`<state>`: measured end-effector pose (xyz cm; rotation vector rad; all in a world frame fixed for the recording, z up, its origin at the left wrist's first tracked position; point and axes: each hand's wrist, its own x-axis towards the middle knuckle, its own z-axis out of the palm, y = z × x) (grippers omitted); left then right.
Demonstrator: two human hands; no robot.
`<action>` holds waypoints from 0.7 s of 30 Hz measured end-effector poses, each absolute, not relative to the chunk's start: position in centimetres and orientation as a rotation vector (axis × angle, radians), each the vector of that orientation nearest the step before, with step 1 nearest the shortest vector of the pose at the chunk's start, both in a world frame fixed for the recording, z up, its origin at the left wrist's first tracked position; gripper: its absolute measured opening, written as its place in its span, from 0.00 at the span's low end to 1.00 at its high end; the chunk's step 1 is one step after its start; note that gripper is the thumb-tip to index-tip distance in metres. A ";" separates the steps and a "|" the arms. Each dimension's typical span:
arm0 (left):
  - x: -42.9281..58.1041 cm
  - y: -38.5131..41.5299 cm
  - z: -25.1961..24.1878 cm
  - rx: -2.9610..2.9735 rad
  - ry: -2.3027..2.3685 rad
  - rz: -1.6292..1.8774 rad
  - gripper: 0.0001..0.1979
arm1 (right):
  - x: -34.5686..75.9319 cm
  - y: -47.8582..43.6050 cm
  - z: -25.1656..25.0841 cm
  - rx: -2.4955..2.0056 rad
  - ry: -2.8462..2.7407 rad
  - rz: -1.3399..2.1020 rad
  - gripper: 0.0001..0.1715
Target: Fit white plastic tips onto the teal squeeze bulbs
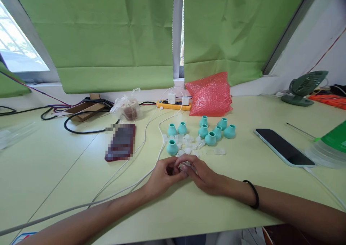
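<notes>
Where the left hand (163, 174) and the right hand (207, 174) come together, directly on the near side of the power strip (174, 105), we make out only part of a clear piece (186, 164) among the bent fingers; we cannot tell which hand grips it. Both arms run out of sight, the right one wearing a black band (254, 194). Closer to the power strip, we see whitish pieces (187, 139) in a jumble, too small to tell apart, and a clear tube (216, 151). Teal pots (172, 148) stand around the jumble, some partly covering others. Near side and far right of the power strip, we find a phone (285, 147) and a tub (328, 153) cut off by the view's edge; on the near left, a dark flat thing (120, 142) is blurred into squares. Just left of the power strip, a crinkled bag (129, 108) veils something brown. Just right, a red bubble bag (209, 95) conceals its contents from us. Behind the power strip, green blinds (116, 39) hide most of the window.
</notes>
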<state>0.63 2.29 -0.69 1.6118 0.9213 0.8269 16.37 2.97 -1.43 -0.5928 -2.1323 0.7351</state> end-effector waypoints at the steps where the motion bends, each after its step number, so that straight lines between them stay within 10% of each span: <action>1: 0.6 2.2 -0.6 1.610 0.909 0.814 0.09 | 16.4 2.9 -1.5 -0.593 -2.148 0.757 0.11; 14: 0.7 2.3 -0.1 1.535 0.883 0.950 0.05 | 16.3 2.5 -0.7 -0.455 -2.225 0.720 0.18; 21: 0.6 2.0 -0.2 1.563 1.044 0.934 0.07 | 18.4 5.1 0.5 -0.399 -2.042 -0.071 0.19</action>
